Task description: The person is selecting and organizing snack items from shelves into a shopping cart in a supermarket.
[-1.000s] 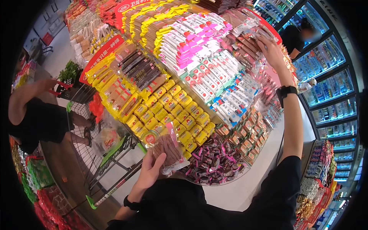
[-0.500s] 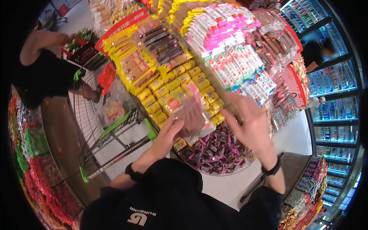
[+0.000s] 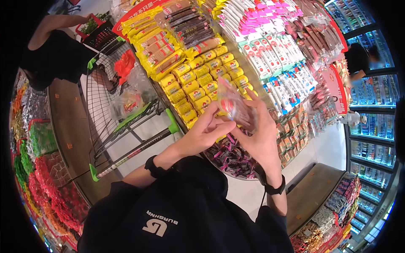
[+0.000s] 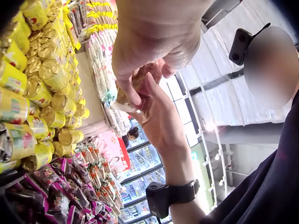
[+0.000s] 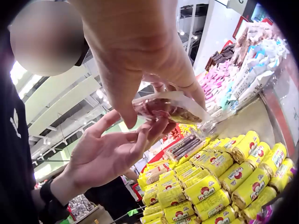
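Both hands meet at a clear packet of brown sticks (image 3: 242, 111), held tilted above the display in the head view. The right hand (image 3: 262, 137) grips it from the right, thumb on the near side. At its left edge is the left hand (image 3: 206, 133), fingers bent against the packet. In the left wrist view the left hand (image 4: 156, 35) curls over the packet (image 4: 145, 79), opposite the right hand (image 4: 163, 121). The right wrist view has the packet (image 5: 163, 108) under the right hand (image 5: 135, 51), with fingertips of the left hand (image 5: 110, 151) at its lower side.
Below the hands are yellow wrapped rolls (image 3: 198, 86) and purple-wrapped sweets (image 3: 234, 158). A wire shopping cart (image 3: 101, 114) holding bags stands left, near a person in black (image 3: 59, 59). Lit drink coolers (image 3: 373, 90) line the right, with another person (image 3: 357, 57) beside them.
The right hand has come from the brown packets at upper right down to the held packet and now grips it. The left hand has shifted right with the packet, which is turned and tilted.
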The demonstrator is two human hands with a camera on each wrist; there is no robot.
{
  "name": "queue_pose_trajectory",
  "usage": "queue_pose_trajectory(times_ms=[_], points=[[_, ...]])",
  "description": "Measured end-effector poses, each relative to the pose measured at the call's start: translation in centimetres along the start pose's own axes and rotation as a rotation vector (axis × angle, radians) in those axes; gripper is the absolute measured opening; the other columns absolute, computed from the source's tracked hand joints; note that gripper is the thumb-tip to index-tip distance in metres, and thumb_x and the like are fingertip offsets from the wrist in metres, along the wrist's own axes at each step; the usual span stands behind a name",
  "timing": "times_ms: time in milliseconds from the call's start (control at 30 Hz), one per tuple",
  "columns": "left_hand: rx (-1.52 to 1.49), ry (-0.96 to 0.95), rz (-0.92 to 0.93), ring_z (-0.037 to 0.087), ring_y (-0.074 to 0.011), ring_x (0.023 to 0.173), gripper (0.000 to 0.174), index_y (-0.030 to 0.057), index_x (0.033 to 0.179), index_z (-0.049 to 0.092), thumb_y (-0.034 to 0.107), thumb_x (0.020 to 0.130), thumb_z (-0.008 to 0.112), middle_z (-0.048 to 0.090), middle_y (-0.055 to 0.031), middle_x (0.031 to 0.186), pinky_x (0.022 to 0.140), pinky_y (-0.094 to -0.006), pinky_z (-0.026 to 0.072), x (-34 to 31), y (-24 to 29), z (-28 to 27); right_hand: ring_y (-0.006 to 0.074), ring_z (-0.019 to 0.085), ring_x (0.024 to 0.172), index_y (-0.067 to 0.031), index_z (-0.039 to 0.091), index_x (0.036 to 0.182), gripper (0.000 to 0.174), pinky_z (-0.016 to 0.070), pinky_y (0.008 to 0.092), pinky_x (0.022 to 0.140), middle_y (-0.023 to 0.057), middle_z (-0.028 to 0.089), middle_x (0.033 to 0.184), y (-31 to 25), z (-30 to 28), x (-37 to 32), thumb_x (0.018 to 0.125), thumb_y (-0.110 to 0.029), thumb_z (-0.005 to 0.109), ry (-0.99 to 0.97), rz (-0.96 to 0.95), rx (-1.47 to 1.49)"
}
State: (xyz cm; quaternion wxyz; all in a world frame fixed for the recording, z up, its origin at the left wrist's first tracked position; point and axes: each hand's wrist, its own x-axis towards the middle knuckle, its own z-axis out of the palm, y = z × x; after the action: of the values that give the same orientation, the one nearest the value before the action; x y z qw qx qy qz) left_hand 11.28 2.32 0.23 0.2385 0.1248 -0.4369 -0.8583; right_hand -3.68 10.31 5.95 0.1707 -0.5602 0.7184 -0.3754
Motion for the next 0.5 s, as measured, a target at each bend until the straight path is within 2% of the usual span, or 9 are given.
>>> queue_pose_trajectory(times_ms=[33,133,167,267,300,400,433,500], points=[[0.027,0.003,-0.006,0.058,-0.0058,0.095,0.046,0.0074,0.140,0.034,0.011,0.099,0.056,0.059,-0.0055,0.114,0.079,-0.0220,0.0432,-0.2,-0.2,-0.2,0.0327,0.067,0.105,-0.0011,0.052,0.119,0.050,0.0559,0.0360,0.080,0.0236,0.059,0.126,0.1,0.2,-0.1,0.076,-0.005,0.078,0.008,0.063,0.153],[0.106,0.016,0.017,0.057,-0.0063,0.095,0.036,0.0074,0.133,0.044,0.010,0.099,0.056,0.058,-0.0036,0.109,0.079,-0.0222,0.0439,0.1,-0.3,0.1,0.0316,0.070,0.099,-0.0005,0.054,0.120,0.043,0.0556,0.0333,0.078,0.0213,0.068,0.111,-0.1,-0.9,0.2,0.082,-0.003,0.073,-0.075,0.093,0.099],[0.101,-0.003,-0.014,0.056,-0.0077,0.097,0.032,0.0069,0.128,0.049,0.008,0.097,0.057,0.055,-0.0031,0.110,0.080,-0.0231,0.0451,0.2,-0.3,-0.3,0.0218,0.073,0.082,0.0002,0.056,0.122,0.037,0.0554,0.0297,0.070,0.0131,0.072,0.092,0.2,-0.7,0.2,0.087,-0.004,0.068,-0.008,-0.040,0.055],[0.183,0.038,0.069,0.057,-0.0081,0.099,0.038,0.0058,0.129,0.048,0.008,0.094,0.062,0.054,-0.0024,0.112,0.081,-0.0237,0.0459,0.9,-0.3,-0.5,0.0115,0.068,0.067,0.0006,0.055,0.117,0.031,0.0521,0.0261,0.058,0.0083,0.070,0.085,-1.1,-2.1,0.0,0.089,-0.006,0.068,-0.139,0.279,0.225],[0.345,0.113,0.191,0.057,-0.0084,0.100,0.046,0.0049,0.129,0.048,0.009,0.088,0.071,0.055,-0.0027,0.111,0.076,-0.0231,0.0470,1.2,-0.7,-0.4,0.0046,0.059,0.057,-0.0004,0.052,0.115,0.028,0.0461,0.0239,0.049,0.0046,0.067,0.077,-0.6,-1.6,-0.2,0.091,-0.007,0.066,-0.039,0.199,0.335],[0.409,0.103,0.133,0.058,-0.0076,0.094,0.054,0.0040,0.128,0.049,0.010,0.082,0.078,0.058,-0.0021,0.106,0.069,-0.0229,0.0480,1.6,-0.4,-0.1,0.0118,0.062,0.055,0.0031,0.045,0.118,0.040,0.0456,0.0271,0.047,0.0113,0.069,0.078,-0.8,-2.2,0.1,0.090,-0.012,0.069,-0.017,0.225,0.220],[0.339,0.103,0.072,0.059,-0.0077,0.089,0.051,0.0035,0.125,0.049,0.009,0.083,0.078,0.058,-0.0020,0.104,0.068,-0.0228,0.0486,1.6,-0.4,-0.1,0.0152,0.064,0.057,0.0050,0.042,0.118,0.045,0.0471,0.0280,0.049,0.0157,0.069,0.082,-1.2,-2.2,0.2,0.089,-0.015,0.070,0.017,0.271,0.253],[0.199,0.107,-0.055,0.061,-0.0079,0.079,0.045,0.0025,0.119,0.051,0.006,0.083,0.077,0.059,-0.0018,0.101,0.066,-0.0225,0.0497,1.8,-0.3,-0.3,0.0148,0.066,0.070,0.0045,0.040,0.123,0.045,0.0517,0.0295,0.059,0.0118,0.068,0.091,-1.1,-2.6,0.3,0.090,-0.010,0.068,-0.055,0.299,0.412]])
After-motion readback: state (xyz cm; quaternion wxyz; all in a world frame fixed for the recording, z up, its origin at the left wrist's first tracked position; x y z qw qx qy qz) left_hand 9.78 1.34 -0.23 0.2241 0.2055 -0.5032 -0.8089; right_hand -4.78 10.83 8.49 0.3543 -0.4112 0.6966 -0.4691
